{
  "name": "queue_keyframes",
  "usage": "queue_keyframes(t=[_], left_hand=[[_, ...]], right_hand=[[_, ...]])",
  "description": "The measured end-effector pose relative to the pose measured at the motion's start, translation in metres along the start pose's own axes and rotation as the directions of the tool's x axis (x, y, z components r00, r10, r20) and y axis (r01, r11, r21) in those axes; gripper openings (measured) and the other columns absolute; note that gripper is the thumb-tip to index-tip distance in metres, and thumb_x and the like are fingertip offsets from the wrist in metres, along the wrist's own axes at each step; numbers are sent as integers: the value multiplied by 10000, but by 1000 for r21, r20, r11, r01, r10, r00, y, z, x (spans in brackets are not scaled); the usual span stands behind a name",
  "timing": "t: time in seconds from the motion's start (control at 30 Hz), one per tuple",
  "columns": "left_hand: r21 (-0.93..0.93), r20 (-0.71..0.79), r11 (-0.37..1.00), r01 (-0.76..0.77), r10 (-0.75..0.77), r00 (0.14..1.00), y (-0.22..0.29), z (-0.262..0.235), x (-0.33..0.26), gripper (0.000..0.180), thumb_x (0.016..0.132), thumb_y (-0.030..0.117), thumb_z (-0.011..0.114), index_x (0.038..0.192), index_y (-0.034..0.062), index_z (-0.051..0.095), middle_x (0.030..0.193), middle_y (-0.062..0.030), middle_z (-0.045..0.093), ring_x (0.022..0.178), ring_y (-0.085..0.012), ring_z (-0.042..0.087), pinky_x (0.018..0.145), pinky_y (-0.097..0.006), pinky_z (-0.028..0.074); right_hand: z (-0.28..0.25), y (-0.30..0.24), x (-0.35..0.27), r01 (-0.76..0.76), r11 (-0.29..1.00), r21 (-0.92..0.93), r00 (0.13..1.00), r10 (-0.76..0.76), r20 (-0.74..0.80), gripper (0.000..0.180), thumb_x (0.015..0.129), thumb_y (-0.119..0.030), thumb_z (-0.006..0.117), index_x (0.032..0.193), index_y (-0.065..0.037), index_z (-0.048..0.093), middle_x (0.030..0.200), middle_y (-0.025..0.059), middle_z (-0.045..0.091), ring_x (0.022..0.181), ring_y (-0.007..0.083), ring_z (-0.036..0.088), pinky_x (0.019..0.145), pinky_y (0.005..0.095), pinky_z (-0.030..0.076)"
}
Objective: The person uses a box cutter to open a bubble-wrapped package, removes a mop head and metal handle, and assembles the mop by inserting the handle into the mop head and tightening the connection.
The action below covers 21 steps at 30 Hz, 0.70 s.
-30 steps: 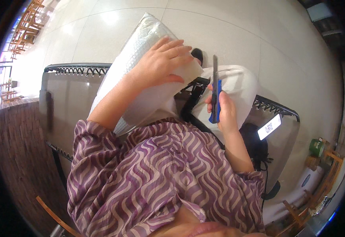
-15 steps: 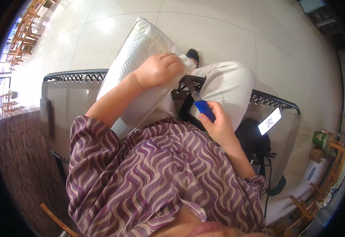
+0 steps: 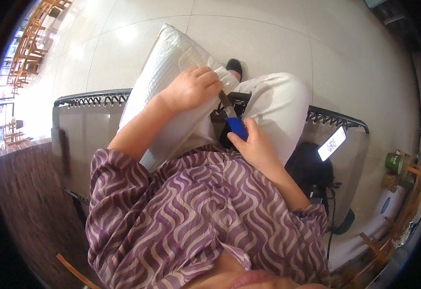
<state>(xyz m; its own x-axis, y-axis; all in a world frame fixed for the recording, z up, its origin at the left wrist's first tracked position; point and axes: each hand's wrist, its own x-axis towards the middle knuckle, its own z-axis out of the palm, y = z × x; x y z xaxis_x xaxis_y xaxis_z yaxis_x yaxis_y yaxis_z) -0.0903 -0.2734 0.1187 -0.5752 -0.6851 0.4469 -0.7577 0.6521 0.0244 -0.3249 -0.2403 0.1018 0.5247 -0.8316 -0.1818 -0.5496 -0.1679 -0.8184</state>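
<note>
A silvery-white bubble mailer point(image 3: 157, 72) lies across my left thigh, slanting away to the upper left. My left hand point(image 3: 193, 89) is closed on its right edge, with fingers curled over the rim. In my right hand point(image 3: 256, 139) is a knife with a blue handle point(image 3: 236, 127). Its narrow, brownish blade point(image 3: 225, 99) points up and left, and the tip is close beside the left fingers at the mailer's edge. Whether the blade touches the mailer, I cannot tell.
I sit on a grey lounger with a black laced frame point(image 3: 95, 98). At my right lie a phone point(image 3: 332, 143) with a lit screen and a black bag point(image 3: 307, 166) with a cable. Wooden chairs point(image 3: 30, 53) stand far left; a green tin point(image 3: 393, 162) is at the right.
My right hand has moved left with the knife, bringing the blade closer to the mailer's edge. The left hand has shifted slightly left, still holding the mailer.
</note>
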Motion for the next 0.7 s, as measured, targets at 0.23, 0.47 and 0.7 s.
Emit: queue_keyframes(t=[0.23,0.47,0.7], left_hand=[[24,137,995,98,-101,985,15,-6,4,227,635,102,588,853,38,577,853,-81,542,786,-233,556,654,-332,474],[17,-19,993,117,-117,993,17,7,-3,230,615,68,617,837,34,568,827,-83,544,757,-246,560,655,-337,480],[17,-105,993,119,-116,988,22,17,-3,231,596,36,635,816,30,565,798,-82,540,724,-247,558,636,-333,486]], right_hand=[[34,20,2,-47,914,403,998,32,46,352,781,-230,632,951,23,455,730,164,583,646,288,590,587,374,459],[22,0,2,-255,779,573,955,109,276,245,806,-171,615,821,4,444,689,92,565,516,97,546,470,241,443],[44,3,2,-124,747,653,992,110,62,229,810,-153,605,832,5,441,640,63,527,498,108,538,446,248,430]])
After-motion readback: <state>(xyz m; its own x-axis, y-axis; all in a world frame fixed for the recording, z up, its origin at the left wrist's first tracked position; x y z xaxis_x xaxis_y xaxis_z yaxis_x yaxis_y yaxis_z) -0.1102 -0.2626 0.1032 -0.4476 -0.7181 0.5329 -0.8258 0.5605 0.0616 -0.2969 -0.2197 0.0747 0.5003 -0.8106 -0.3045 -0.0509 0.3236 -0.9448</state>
